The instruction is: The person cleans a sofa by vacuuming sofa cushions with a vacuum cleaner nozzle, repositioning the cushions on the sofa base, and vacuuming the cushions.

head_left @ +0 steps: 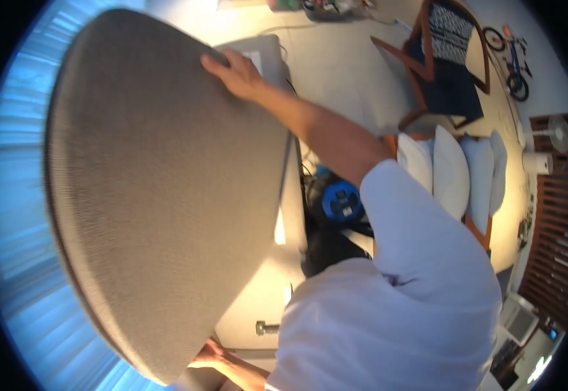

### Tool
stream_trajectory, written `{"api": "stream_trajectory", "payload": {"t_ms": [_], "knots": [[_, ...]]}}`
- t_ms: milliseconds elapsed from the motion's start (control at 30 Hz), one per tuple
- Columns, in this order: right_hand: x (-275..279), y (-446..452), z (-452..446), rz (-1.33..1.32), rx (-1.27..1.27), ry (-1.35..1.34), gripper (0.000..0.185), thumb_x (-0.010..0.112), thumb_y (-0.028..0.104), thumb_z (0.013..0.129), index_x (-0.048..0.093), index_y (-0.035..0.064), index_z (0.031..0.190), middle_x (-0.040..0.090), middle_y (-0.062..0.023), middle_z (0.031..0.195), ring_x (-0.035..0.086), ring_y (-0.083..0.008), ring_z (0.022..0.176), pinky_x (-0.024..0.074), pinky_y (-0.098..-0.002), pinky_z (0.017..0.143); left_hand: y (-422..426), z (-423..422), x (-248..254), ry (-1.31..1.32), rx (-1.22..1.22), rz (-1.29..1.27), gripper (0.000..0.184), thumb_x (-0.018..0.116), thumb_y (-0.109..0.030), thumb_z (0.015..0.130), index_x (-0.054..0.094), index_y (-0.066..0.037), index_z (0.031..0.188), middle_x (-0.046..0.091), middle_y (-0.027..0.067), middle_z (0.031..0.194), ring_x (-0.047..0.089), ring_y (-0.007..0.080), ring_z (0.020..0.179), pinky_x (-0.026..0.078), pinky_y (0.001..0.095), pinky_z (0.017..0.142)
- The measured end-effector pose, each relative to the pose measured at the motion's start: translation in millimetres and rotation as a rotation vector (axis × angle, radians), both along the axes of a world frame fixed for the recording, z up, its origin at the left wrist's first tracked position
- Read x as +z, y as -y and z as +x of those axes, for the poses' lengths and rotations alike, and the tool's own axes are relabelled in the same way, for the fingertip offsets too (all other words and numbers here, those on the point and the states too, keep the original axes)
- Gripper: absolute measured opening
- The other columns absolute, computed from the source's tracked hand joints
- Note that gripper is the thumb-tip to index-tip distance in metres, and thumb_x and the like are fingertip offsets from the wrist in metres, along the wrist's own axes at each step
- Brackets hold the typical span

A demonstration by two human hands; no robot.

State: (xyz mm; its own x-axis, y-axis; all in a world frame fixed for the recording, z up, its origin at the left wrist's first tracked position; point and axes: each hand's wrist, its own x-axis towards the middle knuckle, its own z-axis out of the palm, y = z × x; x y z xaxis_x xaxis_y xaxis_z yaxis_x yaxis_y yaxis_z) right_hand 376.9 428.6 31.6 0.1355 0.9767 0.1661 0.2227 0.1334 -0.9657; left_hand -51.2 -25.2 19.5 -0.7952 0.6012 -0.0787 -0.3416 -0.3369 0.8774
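A large grey-brown fabric-covered cushion (166, 176) fills the left half of the head view, standing tilted in front of me. My right hand (237, 73) is closed on its upper edge, one digit lying over the fabric and the other fingers partly out of sight. At the lower edge, my left hand (211, 352) grips the cushion, and its fingers are largely hidden by it. The white short sleeve (414, 215) of my shirt covers the upper part of my right arm.
Blue-lit curtains (16, 215) hang behind the cushion. A wooden armchair (450, 72), pale pillows (450, 171) and a round blue object (344, 201) stand to the right. Further off are a small bicycle (513, 65), a fan (559, 133) and wooden slats (551, 254).
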Motion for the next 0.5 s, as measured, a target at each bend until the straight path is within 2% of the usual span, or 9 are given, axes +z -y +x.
{"api": "stream_trajectory", "payload": {"t_ms": [33, 67, 167, 200, 267, 300, 467, 500], "knots": [[1, -6, 11, 0.045, -0.093, 0.047, 0.095, 0.057, 0.08, 0.085, 0.063, -0.0074, 0.124, 0.066, -0.0272, 0.12, 0.064, -0.0358, 0.117, 0.0496, -0.0424, 0.099, -10, 5, 16, -0.004, -0.034, 0.029, 0.1, 0.071, -0.062, 0.083, 0.031, -0.006, 0.156, 0.032, 0.0218, 0.16, 0.036, 0.0393, 0.145, 0.028, 0.0667, 0.117], [14, -8, 27, 0.014, -0.06, 0.052, 0.092, 0.057, 0.078, 0.086, 0.064, -0.0062, 0.123, 0.067, -0.0258, 0.12, 0.065, -0.0348, 0.115, 0.05, -0.0423, 0.098, -21, 9, 34, -0.012, -0.048, 0.01, 0.1, 0.071, -0.062, 0.083, 0.031, -0.006, 0.156, 0.032, 0.0218, 0.16, 0.036, 0.0393, 0.145, 0.028, 0.0667, 0.117], [68, 6, 68, 0.019, -0.032, -0.011, 0.094, 0.055, 0.077, 0.087, 0.061, -0.0075, 0.128, 0.066, -0.0255, 0.123, 0.065, -0.0351, 0.116, 0.0495, -0.0423, 0.099, -64, 26, 76, -0.248, 0.08, 0.174, 0.094, 0.076, -0.058, 0.079, 0.044, -0.005, 0.149, 0.038, 0.0199, 0.158, 0.037, 0.0375, 0.144, 0.023, 0.0654, 0.119], [81, 13, 82, 0.029, -0.039, -0.037, 0.095, 0.055, 0.077, 0.088, 0.059, -0.0077, 0.13, 0.066, -0.0256, 0.124, 0.065, -0.0351, 0.116, 0.0491, -0.0423, 0.1, -64, 5, 78, -0.256, 0.052, 0.181, 0.094, 0.076, -0.058, 0.079, 0.044, -0.005, 0.149, 0.038, 0.0199, 0.158, 0.037, 0.0375, 0.144, 0.023, 0.0654, 0.119], [94, 29, 111, 0.051, -0.081, -0.059, 0.095, 0.054, 0.077, 0.088, 0.058, -0.0078, 0.133, 0.065, -0.0258, 0.126, 0.065, -0.0352, 0.117, 0.0486, -0.0424, 0.101, -60, -43, 65, -0.243, -0.28, 0.367, 0.086, 0.078, -0.056, 0.076, 0.054, -0.005, 0.14, 0.045, 0.0181, 0.154, 0.037, 0.0379, 0.144, 0.018, 0.0642, 0.12], [102, 35, 121, 0.078, -0.113, -0.076, 0.096, 0.053, 0.077, 0.089, 0.057, -0.0075, 0.133, 0.065, -0.0259, 0.127, 0.064, -0.0352, 0.118, 0.0481, -0.0424, 0.102, -76, -33, 79, -0.218, -0.372, 0.468, 0.078, 0.078, -0.054, 0.076, 0.061, -0.005, 0.134, 0.05, 0.0175, 0.15, 0.037, 0.038, 0.144, 0.018, 0.0633, 0.12], [140, 66, 174, 0.237, -0.256, -0.009, 0.095, 0.052, 0.077, 0.089, 0.057, -0.0065, 0.134, 0.064, -0.0263, 0.128, 0.063, -0.0361, 0.12, 0.0471, -0.0425, 0.104, -133, -11, 110, -0.182, -0.255, 0.503, 0.077, 0.077, -0.053, 0.077, 0.06, -0.005, 0.134, 0.05, 0.0176, 0.15, 0.036, 0.0376, 0.144, 0.018, 0.0626, 0.121], [147, 77, 183, 0.279, -0.25, -0.062, 0.094, 0.052, 0.077, 0.09, 0.057, -0.0061, 0.133, 0.064, -0.0259, 0.127, 0.064, -0.0357, 0.118, 0.048, -0.0425, 0.103, -143, -3, 115, -0.164, -0.247, 0.518, 0.076, 0.076, -0.053, 0.077, 0.06, -0.005, 0.134, 0.05, 0.0176, 0.15, 0.036, 0.0375, 0.144, 0.017, 0.0625, 0.121]]}}
